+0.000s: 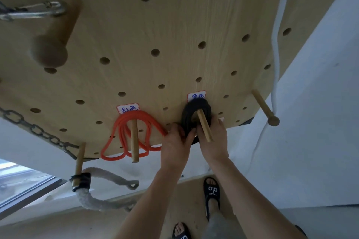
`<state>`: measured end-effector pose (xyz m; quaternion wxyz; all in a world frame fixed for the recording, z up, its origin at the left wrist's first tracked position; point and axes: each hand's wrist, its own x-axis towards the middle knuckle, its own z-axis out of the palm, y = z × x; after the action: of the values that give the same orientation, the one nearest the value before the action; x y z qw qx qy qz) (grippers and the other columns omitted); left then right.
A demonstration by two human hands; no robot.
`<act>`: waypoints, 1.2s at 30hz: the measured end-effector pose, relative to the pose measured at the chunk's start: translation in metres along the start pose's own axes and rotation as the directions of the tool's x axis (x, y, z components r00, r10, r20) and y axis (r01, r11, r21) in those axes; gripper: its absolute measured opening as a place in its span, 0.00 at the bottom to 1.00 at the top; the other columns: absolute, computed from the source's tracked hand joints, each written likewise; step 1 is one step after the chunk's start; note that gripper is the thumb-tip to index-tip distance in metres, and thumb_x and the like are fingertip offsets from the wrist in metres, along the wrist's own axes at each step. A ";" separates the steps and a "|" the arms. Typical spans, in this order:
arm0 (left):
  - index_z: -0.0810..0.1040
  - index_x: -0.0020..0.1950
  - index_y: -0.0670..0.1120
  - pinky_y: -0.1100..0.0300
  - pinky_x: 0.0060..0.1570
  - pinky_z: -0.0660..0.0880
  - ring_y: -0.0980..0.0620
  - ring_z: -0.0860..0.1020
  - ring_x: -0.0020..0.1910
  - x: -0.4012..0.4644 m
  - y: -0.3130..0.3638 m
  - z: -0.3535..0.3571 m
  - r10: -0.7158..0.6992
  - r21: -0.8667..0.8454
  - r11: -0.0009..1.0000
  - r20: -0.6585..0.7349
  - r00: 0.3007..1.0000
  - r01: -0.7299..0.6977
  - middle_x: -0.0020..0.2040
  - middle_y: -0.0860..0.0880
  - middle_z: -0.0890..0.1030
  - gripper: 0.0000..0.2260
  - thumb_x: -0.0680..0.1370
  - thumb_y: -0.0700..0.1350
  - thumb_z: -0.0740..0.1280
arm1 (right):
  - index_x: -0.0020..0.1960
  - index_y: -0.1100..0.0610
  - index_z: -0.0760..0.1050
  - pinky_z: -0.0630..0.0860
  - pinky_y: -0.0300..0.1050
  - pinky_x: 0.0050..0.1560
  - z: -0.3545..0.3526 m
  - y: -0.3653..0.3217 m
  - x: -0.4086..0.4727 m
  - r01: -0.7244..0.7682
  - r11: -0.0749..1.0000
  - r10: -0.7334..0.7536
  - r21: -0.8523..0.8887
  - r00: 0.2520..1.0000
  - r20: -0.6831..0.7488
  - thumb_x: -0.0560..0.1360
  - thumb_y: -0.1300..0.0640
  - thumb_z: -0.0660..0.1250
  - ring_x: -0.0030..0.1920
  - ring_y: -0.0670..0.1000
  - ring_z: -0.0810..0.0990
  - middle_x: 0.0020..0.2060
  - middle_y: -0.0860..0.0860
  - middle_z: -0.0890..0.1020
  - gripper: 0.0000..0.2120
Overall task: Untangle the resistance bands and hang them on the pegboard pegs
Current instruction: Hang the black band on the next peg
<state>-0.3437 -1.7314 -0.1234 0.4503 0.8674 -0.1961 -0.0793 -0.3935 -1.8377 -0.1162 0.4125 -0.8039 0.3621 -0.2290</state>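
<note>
A big wooden pegboard [174,25] with many round holes fills most of the view. Wooden pegs stick out of it. Below it are the person's two arms and two feet in black slippers [212,193] on the floor. An orange band [134,134] hangs in loops on one peg [134,140], under a small paper label [128,109]. Just beside it, a black band [194,114] sits coiled around another peg [205,125], also under a label [196,96]. The left hand [175,146] pinches the bottom of the black band with its finger grip. The right hand [214,141] curls its fingers around the black band's lower right side. A thick grey rope [93,200] and a dark chain [38,130] hang at the left.
</note>
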 end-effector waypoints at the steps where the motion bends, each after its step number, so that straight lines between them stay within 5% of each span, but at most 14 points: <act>1: 0.70 0.44 0.47 0.62 0.28 0.68 0.54 0.75 0.30 0.001 0.000 -0.002 0.003 0.051 0.999 -0.003 1.000 -0.003 0.33 0.52 0.76 0.17 0.78 0.59 0.69 | 0.47 0.58 0.73 0.71 0.36 0.33 -0.001 0.002 0.000 0.008 1.000 -0.008 0.000 1.000 -0.007 0.79 0.62 0.65 0.37 0.51 0.78 0.42 0.54 0.79 0.02; 5: 0.68 0.45 0.51 0.63 0.27 0.64 0.60 0.70 0.29 0.002 0.000 -0.012 0.061 0.299 0.953 -0.020 0.998 -0.052 0.34 0.57 0.72 0.18 0.76 0.62 0.70 | 0.46 0.59 0.73 0.79 0.46 0.36 -0.001 0.009 0.004 -0.004 1.000 0.004 -0.012 1.000 -0.030 0.78 0.62 0.66 0.38 0.53 0.78 0.41 0.54 0.78 0.03; 7: 0.66 0.46 0.52 0.64 0.26 0.63 0.60 0.68 0.29 0.000 -0.001 -0.014 0.066 0.341 0.938 -0.003 0.998 -0.061 0.33 0.57 0.70 0.19 0.75 0.61 0.71 | 0.48 0.59 0.74 0.76 0.44 0.35 0.004 0.009 0.004 -0.010 0.999 0.009 -0.041 1.000 -0.023 0.79 0.61 0.66 0.38 0.54 0.79 0.42 0.55 0.79 0.02; 11: 0.66 0.49 0.51 0.65 0.24 0.64 0.57 0.71 0.28 -0.003 -0.009 -0.015 0.059 0.348 0.936 -0.005 0.998 -0.054 0.32 0.57 0.72 0.17 0.77 0.59 0.70 | 0.52 0.61 0.78 0.75 0.43 0.36 0.009 0.004 -0.005 0.078 0.977 -0.089 -0.198 0.995 -0.045 0.80 0.55 0.67 0.39 0.56 0.81 0.44 0.56 0.81 0.08; 15: 0.69 0.53 0.48 0.65 0.25 0.64 0.53 0.72 0.30 -0.004 -0.008 -0.019 0.110 0.342 0.933 0.027 0.994 -0.112 0.35 0.53 0.75 0.11 0.79 0.52 0.68 | 0.50 0.60 0.77 0.72 0.38 0.35 0.009 0.007 -0.005 0.083 0.982 -0.093 -0.172 0.994 -0.053 0.80 0.56 0.67 0.38 0.53 0.79 0.43 0.55 0.81 0.07; 19: 0.73 0.53 0.47 0.60 0.27 0.69 0.52 0.74 0.31 -0.009 -0.002 -0.014 0.209 0.300 0.928 0.073 0.975 -0.221 0.35 0.52 0.75 0.08 0.78 0.49 0.67 | 0.49 0.61 0.76 0.81 0.58 0.42 0.015 0.011 -0.005 0.078 0.994 -0.077 -0.082 0.997 0.006 0.80 0.59 0.65 0.41 0.59 0.80 0.41 0.58 0.81 0.05; 24: 0.73 0.52 0.47 0.60 0.34 0.71 0.51 0.75 0.38 -0.007 -0.002 -0.010 0.238 0.280 0.926 0.093 0.967 -0.255 0.41 0.51 0.78 0.10 0.76 0.50 0.70 | 0.48 0.61 0.76 0.81 0.55 0.40 0.005 0.008 -0.003 0.022 0.998 -0.019 -0.066 0.999 0.036 0.79 0.60 0.66 0.39 0.58 0.81 0.40 0.57 0.80 0.04; 29: 0.71 0.58 0.44 0.55 0.32 0.74 0.44 0.79 0.40 -0.004 0.004 -0.008 0.125 0.353 0.925 0.072 0.990 -0.142 0.45 0.46 0.79 0.11 0.79 0.47 0.66 | 0.50 0.60 0.75 0.80 0.52 0.41 -0.002 0.006 -0.004 0.049 0.984 -0.047 -0.169 0.999 0.013 0.79 0.62 0.66 0.35 0.54 0.77 0.45 0.56 0.78 0.02; 31: 0.70 0.58 0.44 0.52 0.31 0.77 0.44 0.80 0.39 -0.006 0.003 -0.007 0.088 0.355 0.930 0.044 0.995 -0.098 0.45 0.46 0.79 0.11 0.79 0.47 0.66 | 0.55 0.60 0.75 0.79 0.49 0.41 -0.006 0.005 -0.004 0.032 0.977 -0.031 -0.213 0.999 0.009 0.77 0.66 0.68 0.35 0.52 0.74 0.48 0.56 0.77 0.08; 36: 0.70 0.56 0.45 0.59 0.30 0.72 0.48 0.80 0.39 -0.012 0.001 -0.013 0.121 0.369 0.924 -0.033 0.992 -0.101 0.45 0.48 0.79 0.13 0.78 0.50 0.69 | 0.59 0.59 0.74 0.82 0.54 0.43 -0.011 0.003 -0.001 0.010 0.981 -0.011 -0.191 1.000 -0.002 0.76 0.62 0.70 0.37 0.54 0.78 0.51 0.54 0.75 0.12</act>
<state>-0.3512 -1.7172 -0.1161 0.2893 0.9256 -0.2437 0.0084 -0.4025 -1.8429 -0.1127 0.3315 -0.8414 0.3788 -0.1966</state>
